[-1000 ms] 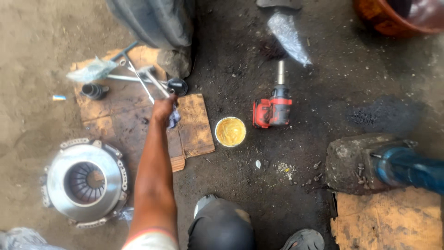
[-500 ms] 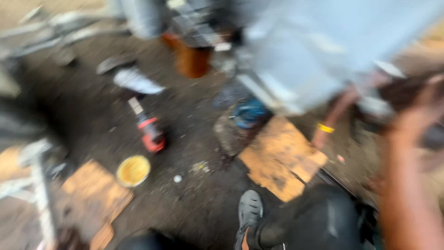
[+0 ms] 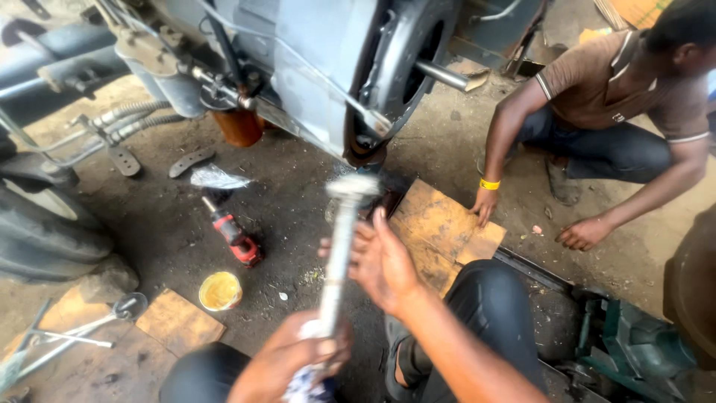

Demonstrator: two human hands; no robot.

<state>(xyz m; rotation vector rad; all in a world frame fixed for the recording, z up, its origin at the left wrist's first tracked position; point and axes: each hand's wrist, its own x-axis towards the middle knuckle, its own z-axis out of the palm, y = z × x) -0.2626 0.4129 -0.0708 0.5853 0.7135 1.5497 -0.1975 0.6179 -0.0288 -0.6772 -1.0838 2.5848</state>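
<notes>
Oily dirt floor (image 3: 298, 216) under a raised grey engine housing (image 3: 313, 67), with a red power tool (image 3: 237, 237) and yellow tin lid (image 3: 220, 290) lying near cardboard sheets (image 3: 440, 224). Left hand (image 3: 287, 366) clenched in a tight grip on the lower end of a long metal shaft (image 3: 339, 246), upright and blurred. Right hand (image 3: 384, 261) open, palm against the shaft's middle; co-worker's hand (image 3: 485, 203) resting on cardboard nearby.

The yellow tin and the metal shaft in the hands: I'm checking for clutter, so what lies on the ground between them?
Only dark, oily ground with a few pale specks lies between the yellow tin and the metal shaft, per the head view.
</notes>
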